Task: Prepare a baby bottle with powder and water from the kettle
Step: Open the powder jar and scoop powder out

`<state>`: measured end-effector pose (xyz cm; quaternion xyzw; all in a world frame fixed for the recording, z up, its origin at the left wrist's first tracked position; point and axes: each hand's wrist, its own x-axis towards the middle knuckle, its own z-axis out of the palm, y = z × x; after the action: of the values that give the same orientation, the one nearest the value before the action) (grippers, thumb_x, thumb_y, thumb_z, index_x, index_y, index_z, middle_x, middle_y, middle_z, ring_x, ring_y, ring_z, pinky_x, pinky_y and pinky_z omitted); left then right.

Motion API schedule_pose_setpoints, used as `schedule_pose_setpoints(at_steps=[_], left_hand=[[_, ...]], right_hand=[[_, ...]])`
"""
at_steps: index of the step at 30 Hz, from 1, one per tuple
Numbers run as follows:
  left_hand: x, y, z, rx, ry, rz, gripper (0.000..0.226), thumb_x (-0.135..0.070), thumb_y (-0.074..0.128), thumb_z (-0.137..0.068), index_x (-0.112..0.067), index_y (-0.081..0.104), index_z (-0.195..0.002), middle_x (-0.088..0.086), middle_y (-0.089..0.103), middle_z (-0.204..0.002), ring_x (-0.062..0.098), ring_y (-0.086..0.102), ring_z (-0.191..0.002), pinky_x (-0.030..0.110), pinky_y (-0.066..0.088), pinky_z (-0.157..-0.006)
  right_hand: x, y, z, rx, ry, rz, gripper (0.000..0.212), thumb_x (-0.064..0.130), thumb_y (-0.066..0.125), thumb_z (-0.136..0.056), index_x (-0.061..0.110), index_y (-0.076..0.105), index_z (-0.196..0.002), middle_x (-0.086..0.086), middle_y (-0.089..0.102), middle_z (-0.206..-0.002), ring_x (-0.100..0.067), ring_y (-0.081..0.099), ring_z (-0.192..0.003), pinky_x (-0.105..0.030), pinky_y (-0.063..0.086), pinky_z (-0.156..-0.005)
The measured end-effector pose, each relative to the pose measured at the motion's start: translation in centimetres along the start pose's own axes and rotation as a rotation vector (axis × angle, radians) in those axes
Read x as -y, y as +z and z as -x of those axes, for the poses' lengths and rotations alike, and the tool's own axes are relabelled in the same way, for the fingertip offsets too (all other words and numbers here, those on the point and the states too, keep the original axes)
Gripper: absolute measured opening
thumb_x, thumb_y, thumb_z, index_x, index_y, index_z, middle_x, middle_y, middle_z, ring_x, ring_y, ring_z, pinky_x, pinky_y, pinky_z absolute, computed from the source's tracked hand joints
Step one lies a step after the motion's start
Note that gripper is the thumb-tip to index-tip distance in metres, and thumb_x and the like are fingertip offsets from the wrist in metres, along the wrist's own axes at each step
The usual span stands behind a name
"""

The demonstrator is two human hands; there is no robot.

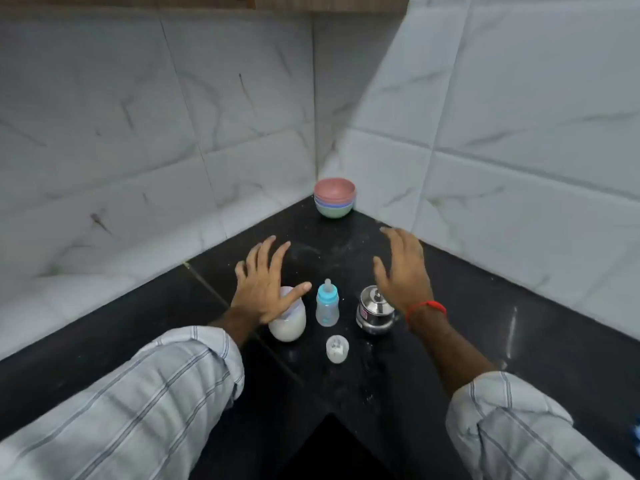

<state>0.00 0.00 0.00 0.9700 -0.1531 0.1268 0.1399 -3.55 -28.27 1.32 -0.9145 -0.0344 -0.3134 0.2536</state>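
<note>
A clear baby bottle [327,306] with a blue collar and teat stands upright on the black counter [467,341]. Left of it is a rounded container of white powder [288,323], partly covered by my left hand [265,282], which hovers above it with fingers spread. To the bottle's right a small steel kettle [375,311] with a lid knob stands, with my right hand [403,271] spread open just above and behind it. A clear bottle cap [337,348] lies in front of the bottle.
A stack of coloured bowls [335,197] sits in the corner where the two marble-tiled walls meet. White specks are scattered on the counter around the objects. The counter's inner corner edge drops away at the bottom centre.
</note>
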Motion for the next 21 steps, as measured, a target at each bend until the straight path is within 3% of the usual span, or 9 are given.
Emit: schedule_pose_setpoints(at_steps=[3, 6, 11, 14, 16, 18, 21], left_hand=[[0.8, 2.6, 1.9, 0.162, -0.179, 0.072, 0.113, -0.089, 0.051, -0.074, -0.031, 0.008, -0.161, 0.001, 0.008, -0.171, 0.030, 0.014, -0.155, 0.059, 0.018, -0.119], [1.2, 5.3, 3.3, 0.262, -0.283, 0.195, 0.115, -0.076, 0.068, -0.073, -0.030, 0.009, -0.161, -0.002, 0.018, -0.169, 0.024, 0.021, -0.154, 0.055, 0.017, -0.120], [0.7, 6.6, 3.6, 0.148, -0.382, 0.434, 0.104, -0.053, 0.085, -0.070, -0.034, 0.027, -0.154, -0.004, 0.038, -0.159, 0.018, 0.035, -0.148, 0.050, 0.018, -0.121], [0.2, 6.2, 4.5, 0.084, -0.409, 0.493, 0.107, -0.058, 0.085, -0.067, -0.042, 0.023, -0.153, -0.010, 0.043, -0.155, 0.019, 0.039, -0.145, 0.048, 0.019, -0.119], [-0.2, 5.9, 5.9, 0.033, -0.405, 0.527, 0.110, -0.061, 0.084, -0.067, -0.046, 0.018, -0.153, -0.013, 0.045, -0.153, 0.020, 0.040, -0.143, 0.050, 0.020, -0.118], [-0.6, 5.7, 7.3, 0.022, -0.384, 0.553, 0.112, -0.060, 0.084, -0.070, -0.047, 0.013, -0.156, -0.010, 0.045, -0.152, 0.020, 0.039, -0.142, 0.050, 0.020, -0.117], [-1.1, 5.1, 8.6, 0.071, -0.318, 0.555, 0.118, -0.054, 0.084, -0.071, -0.045, 0.004, -0.158, -0.003, 0.049, -0.143, 0.022, 0.042, -0.136, 0.048, 0.021, -0.115]], right_hand=[[0.5, 1.1, 3.1, 0.037, 0.026, -0.110, 0.053, 0.013, 0.061, -0.092, 0.010, 0.050, -0.144, -0.013, 0.051, -0.144, -0.029, 0.041, -0.137, -0.044, 0.037, -0.119], [1.6, 1.9, 5.6, 0.083, 0.048, -0.188, 0.049, 0.007, 0.061, -0.094, 0.012, 0.053, -0.142, -0.008, 0.051, -0.143, -0.023, 0.042, -0.135, -0.033, 0.038, -0.115], [2.8, 2.8, 7.3, 0.097, 0.018, -0.110, 0.043, 0.009, 0.064, -0.092, 0.018, 0.059, -0.134, 0.000, 0.062, -0.130, -0.015, 0.049, -0.116, -0.035, 0.043, -0.102], [3.4, 3.5, 7.5, 0.277, 0.104, -0.235, 0.037, 0.019, 0.059, -0.097, 0.027, 0.057, -0.134, 0.013, 0.063, -0.116, 0.004, 0.052, -0.091, -0.028, 0.049, -0.088], [4.1, 4.1, 7.6, 0.435, 0.145, -0.294, 0.042, 0.033, 0.059, -0.098, 0.033, 0.049, -0.139, 0.016, 0.061, -0.113, 0.006, 0.053, -0.082, -0.031, 0.052, -0.083], [5.0, 4.8, 7.7, 0.556, 0.155, -0.269, 0.057, 0.047, 0.060, -0.097, 0.034, 0.040, -0.148, 0.010, 0.059, -0.126, -0.005, 0.061, -0.104, -0.040, 0.053, -0.095], [6.6, 5.6, 7.9, 0.699, 0.142, -0.210, 0.077, 0.062, 0.058, -0.093, 0.038, 0.023, -0.157, 0.006, 0.034, -0.161, -0.016, 0.045, -0.143, -0.050, 0.046, -0.110]])
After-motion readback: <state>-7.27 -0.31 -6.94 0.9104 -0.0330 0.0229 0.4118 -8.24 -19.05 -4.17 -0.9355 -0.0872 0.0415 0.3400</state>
